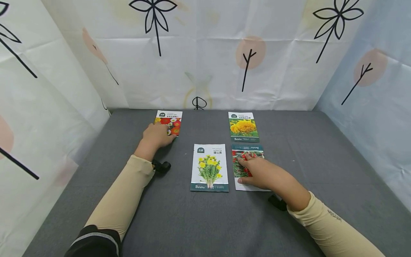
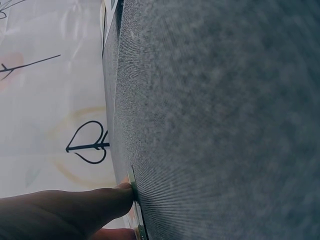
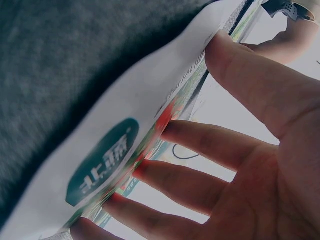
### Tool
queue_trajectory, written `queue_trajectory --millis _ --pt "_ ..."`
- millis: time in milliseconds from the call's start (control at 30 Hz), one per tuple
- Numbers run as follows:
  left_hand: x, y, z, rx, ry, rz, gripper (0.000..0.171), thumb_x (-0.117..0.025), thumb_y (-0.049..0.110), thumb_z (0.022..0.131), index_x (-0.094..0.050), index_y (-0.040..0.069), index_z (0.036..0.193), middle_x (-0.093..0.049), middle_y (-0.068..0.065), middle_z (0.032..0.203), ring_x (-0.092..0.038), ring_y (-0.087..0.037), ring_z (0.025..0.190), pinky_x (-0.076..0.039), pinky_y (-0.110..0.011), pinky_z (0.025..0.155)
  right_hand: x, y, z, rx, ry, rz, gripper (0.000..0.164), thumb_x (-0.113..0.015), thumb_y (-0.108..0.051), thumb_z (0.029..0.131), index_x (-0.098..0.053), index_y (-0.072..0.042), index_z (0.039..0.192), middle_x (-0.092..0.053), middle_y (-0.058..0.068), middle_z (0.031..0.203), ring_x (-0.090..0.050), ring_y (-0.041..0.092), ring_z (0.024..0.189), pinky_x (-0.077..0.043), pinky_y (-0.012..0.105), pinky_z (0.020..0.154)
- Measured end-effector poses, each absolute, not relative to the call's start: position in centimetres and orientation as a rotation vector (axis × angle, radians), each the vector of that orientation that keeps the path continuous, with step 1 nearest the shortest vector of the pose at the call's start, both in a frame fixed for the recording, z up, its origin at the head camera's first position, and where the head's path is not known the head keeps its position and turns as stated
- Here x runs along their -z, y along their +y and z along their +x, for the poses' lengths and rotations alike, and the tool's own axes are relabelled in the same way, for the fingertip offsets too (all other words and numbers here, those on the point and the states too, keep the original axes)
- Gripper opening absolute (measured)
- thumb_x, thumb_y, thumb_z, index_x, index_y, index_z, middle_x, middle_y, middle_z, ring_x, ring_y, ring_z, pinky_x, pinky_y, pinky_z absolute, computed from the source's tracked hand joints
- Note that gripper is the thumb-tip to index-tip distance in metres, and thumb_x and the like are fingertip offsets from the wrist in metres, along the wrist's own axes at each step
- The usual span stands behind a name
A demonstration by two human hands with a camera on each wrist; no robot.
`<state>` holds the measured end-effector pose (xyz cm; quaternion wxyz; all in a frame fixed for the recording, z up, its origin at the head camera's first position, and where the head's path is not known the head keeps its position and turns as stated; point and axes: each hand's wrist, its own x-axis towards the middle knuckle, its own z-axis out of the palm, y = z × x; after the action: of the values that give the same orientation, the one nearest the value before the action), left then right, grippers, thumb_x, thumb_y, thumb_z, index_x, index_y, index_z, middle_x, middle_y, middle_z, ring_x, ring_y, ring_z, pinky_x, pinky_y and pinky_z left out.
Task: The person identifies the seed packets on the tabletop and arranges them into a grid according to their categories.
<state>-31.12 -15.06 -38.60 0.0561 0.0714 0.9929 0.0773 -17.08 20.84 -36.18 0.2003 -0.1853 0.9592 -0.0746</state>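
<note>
At the back left, my left hand point(image 1: 157, 137) rests over a seed packet with red and white flowers point(image 1: 172, 122), covering its lower left part. In the left wrist view the thumb point(image 2: 112, 200) touches the packet's edge. My right hand point(image 1: 261, 173) lies on a seed packet with a red-and-green picture point(image 1: 239, 162), turned upside down to the head view. Its fingers are spread and fairly straight, the tips touching the packet point(image 3: 120, 145) in the right wrist view. Between the hands lies a dandelion seed packet point(image 1: 210, 167).
Behind the right hand's packet lies a seed packet with a yellow-orange flower point(image 1: 244, 127). All the packets lie on a grey cloth-covered table point(image 1: 179, 225). Patterned white sheets point(image 1: 205, 53) hang behind the table and at both sides.
</note>
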Motion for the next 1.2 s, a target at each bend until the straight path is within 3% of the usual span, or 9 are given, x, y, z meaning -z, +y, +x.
queue_trajectory --millis 1200 --pt "38.1 -13.9 -31.1 -0.234 2.987 0.206 0.061 -0.059 0.045 0.104 -0.06 0.001 0.147 -0.055 -0.031 0.142 -0.05 -0.049 0.125 -0.053 -0.065 0.098 36.1 20.7 -17.0 0.196 2.681 -0.494 0.079 -0.074 -0.045 0.099 -0.045 -0.005 0.161 -0.034 0.03 0.168 -0.034 0.047 0.157 -0.038 0.062 0.122"
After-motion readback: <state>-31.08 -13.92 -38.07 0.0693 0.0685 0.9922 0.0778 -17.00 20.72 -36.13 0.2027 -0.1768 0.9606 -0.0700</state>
